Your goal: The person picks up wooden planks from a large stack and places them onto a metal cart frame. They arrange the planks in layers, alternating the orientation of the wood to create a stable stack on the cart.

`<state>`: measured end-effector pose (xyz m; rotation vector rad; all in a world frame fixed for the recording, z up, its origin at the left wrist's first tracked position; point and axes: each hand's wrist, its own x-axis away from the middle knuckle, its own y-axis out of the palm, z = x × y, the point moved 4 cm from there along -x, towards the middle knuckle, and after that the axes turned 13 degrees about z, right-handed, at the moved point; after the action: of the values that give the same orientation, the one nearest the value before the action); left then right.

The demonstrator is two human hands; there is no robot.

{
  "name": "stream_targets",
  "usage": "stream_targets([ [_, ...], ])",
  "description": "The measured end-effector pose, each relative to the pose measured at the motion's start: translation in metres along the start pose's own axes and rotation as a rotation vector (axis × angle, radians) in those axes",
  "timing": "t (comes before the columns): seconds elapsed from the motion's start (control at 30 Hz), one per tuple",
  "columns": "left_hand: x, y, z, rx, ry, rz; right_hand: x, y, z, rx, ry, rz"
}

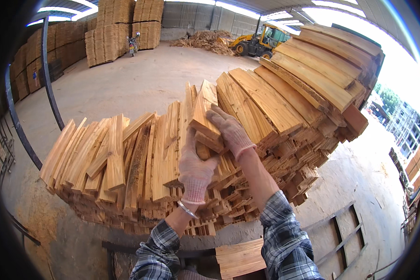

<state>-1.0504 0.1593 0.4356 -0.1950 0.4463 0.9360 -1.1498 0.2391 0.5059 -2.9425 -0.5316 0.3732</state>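
Note:
A short sawn wooden board [205, 110] lies between my two gloved hands, above a long stack of similar boards [266, 99]. My left hand [195, 171] grips its near left side, with the fingers partly hidden behind the wood. Against the right edge presses my right hand [231, 129], fingers stretched along the top face. Just under the held board shows the end of another wood piece [210, 141]; whether I hold that one too is unclear. To the left, a loose board [116, 154] lies across a slanting one [129, 134] on top of the stack.
Close to my body, flat boards [239, 257] rest on a dark metal frame [196, 252]. Another metal frame [339, 241] lies at lower right. Upright metal posts [47, 77] stand left. Beyond are a yellow wheel loader [259, 42], scrap wood [206, 40], a motorcycle [133, 44] and tall wood stacks [108, 38].

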Motion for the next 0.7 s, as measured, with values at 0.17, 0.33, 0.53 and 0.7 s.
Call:
stream_targets([
  [0.17,0.105,-0.031,0.031,0.059,0.061,-0.073,0.102,-0.034,-0.005,-0.203,0.072,0.035],
  [0.33,0.145,-0.053,0.002,1.165,-0.795,-0.339,0.166,-0.071,0.019,-0.059,0.103,0.060],
  [0.53,0.096,-0.029,-0.034,0.510,-0.573,0.027,0.175,-0.063,0.043,-0.304,0.215,-0.034],
  [0.7,0.165,-0.061,-0.068,0.619,-0.754,-0.385,0.272,-0.069,0.143,-0.549,0.274,-0.093],
])
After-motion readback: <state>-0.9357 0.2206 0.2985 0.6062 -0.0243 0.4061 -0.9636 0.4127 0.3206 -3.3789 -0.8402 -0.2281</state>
